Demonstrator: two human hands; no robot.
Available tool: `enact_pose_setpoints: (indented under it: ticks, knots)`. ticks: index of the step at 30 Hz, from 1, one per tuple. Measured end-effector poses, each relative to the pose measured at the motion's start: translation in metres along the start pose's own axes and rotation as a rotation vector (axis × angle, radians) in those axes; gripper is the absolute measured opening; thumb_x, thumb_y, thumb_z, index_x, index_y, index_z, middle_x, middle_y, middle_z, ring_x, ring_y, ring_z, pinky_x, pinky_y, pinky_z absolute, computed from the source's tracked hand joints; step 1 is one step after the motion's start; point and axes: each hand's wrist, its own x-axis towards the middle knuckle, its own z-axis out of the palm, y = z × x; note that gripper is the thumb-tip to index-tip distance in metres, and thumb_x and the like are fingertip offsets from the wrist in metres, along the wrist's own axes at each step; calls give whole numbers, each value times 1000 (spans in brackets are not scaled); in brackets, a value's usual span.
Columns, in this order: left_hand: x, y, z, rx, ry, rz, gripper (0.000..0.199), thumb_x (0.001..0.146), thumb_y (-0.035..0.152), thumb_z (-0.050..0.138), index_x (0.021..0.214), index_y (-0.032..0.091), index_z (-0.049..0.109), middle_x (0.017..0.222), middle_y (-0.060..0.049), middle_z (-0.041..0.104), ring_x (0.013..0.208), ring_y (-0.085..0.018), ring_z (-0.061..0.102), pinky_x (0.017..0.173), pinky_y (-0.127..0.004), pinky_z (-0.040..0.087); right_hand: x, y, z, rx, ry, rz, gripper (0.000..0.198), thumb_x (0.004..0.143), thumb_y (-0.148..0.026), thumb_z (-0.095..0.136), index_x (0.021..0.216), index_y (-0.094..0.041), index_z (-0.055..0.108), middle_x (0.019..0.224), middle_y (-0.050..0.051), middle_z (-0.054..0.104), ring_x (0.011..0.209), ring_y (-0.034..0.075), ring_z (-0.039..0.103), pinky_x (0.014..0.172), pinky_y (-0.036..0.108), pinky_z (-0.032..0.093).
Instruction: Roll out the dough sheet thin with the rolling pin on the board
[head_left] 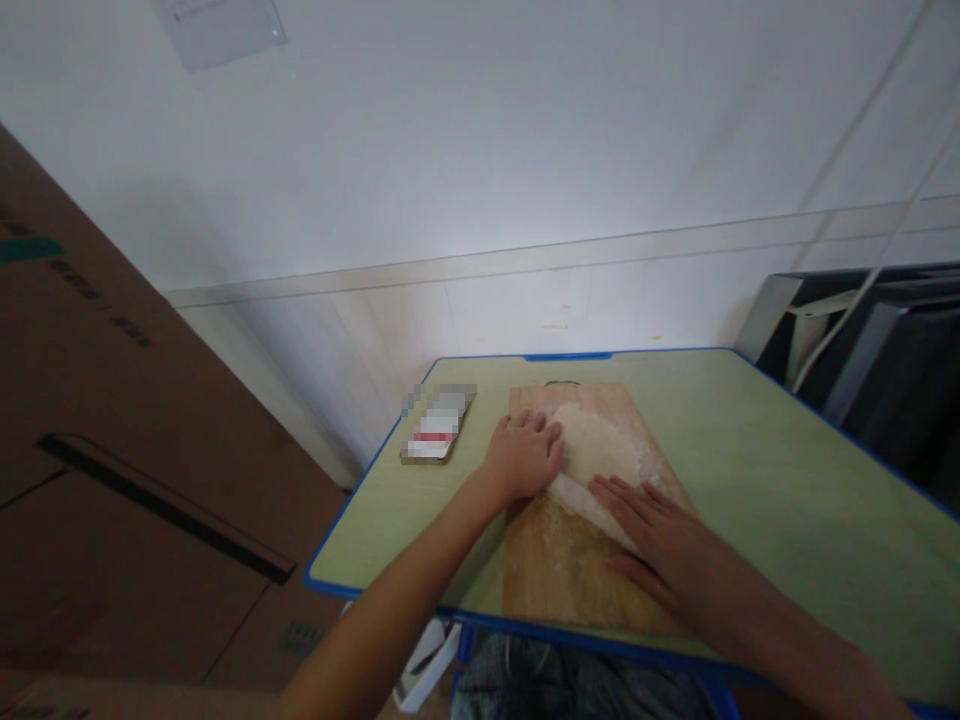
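forearms [412, 585] reach over the wooden board [555, 585]. left hand [523, 457] half-curled on the dough [600, 445] there, grip unclear; right hand [656, 535] flat against it, gripping nothing. even pressure should keep it uniform.

The wall [480, 150] behind the table [780, 450] is softly, dimly lit; the cardboard [112, 400] left of the table is more deeply shaded; the phone [437, 428] on the table is blurred by pixelation
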Motion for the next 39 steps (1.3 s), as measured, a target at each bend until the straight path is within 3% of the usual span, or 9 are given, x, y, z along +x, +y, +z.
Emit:
enact_pose_setpoints:
  ticks: [4,9,15,19,24,29,32,35,39]
  knots:
    - [2,5,-1,-11,-2,-10,37,94,31,25,112,17,54,127,-10,53,118,-24,47,98,-45,37,-2,2,4,-22,48,-16,51,88,-30,43,137,-17,40,134,12,51,122,24,48,101,44,41]
    - [4,4,-1,-13,-14,14,38,94,32,24,114,17,53,125,-10,54,116,-24,49,96,-44,38,-1,7,2,-64,17,-43,48,90,-33,40,134,-16,45,131,12,53,118,24,51,97,42,45]
    - [13,5,0,-32,-32,20,40,93,33,25,112,14,55,117,-11,59,110,-25,53,92,-44,42,6,24,-4,-114,-32,-3,49,90,-45,39,130,-19,50,133,11,52,122,25,48,101,46,39]
    - [16,7,-1,-68,-45,-12,40,94,33,24,110,14,55,116,-12,59,108,-24,56,90,-41,45,8,31,-4,-188,-4,0,51,91,-49,34,126,-19,55,129,12,56,117,26,53,96,43,45]
    - [-6,11,-3,-87,-7,-29,42,95,37,20,110,18,55,118,-9,59,110,-22,55,89,-38,46,-3,14,7,-309,114,-33,45,93,-40,31,126,-19,53,125,12,59,111,25,57,91,44,47]
    - [-34,8,2,-87,51,-7,45,95,42,21,124,18,46,131,-12,51,120,-24,47,96,-40,42,-8,-10,4,-408,167,-48,41,91,-25,36,130,-19,48,130,10,55,118,27,51,99,51,38]
    - [-32,4,3,-111,43,7,47,95,43,20,123,17,48,129,-13,52,121,-25,46,96,-41,41,6,-1,-5,-459,177,-11,37,92,-32,37,120,-17,57,126,13,58,117,30,51,97,53,36]
    - [-22,4,0,-138,4,7,48,96,41,18,121,15,49,127,-14,53,121,-25,47,96,-41,42,33,26,-15,-440,136,26,42,94,-40,35,116,-15,60,126,15,57,118,30,50,101,56,30]
    - [-21,12,-6,-124,-22,-60,53,95,46,19,132,13,39,137,-16,44,128,-28,39,101,-53,35,75,57,-23,-278,-96,27,45,96,-39,25,122,-19,57,128,10,57,122,24,48,103,51,30]
